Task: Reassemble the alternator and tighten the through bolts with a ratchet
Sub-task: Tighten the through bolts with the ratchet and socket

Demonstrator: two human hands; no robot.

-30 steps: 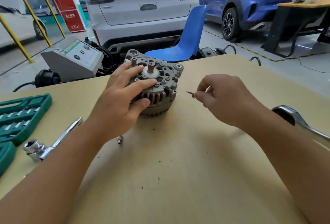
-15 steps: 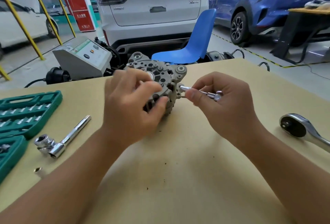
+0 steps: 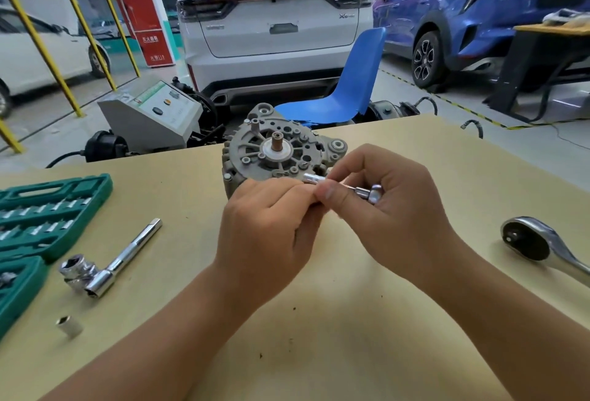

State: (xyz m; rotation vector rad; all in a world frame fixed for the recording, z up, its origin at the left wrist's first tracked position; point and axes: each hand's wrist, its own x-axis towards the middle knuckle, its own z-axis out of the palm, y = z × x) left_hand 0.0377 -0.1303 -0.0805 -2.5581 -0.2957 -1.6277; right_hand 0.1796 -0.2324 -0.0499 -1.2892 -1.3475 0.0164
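Grey alternator is gripped by the left hand. A chrome socket driver is pinched by the right hand against the housing.

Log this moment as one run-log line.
step: seating through bolt | left hand: steadies alternator | right hand: pinches through bolt | ratchet: idle on table

The alternator is a grey cast housing, tilted so its round end face and brown central shaft stub face the camera. It rests on the table, its near lower edge hidden. 1 through bolt, slim and chromed, lies roughly level at the housing's right rim. The ratchet, polished with a dark round head, lies flat well right of the alternator.
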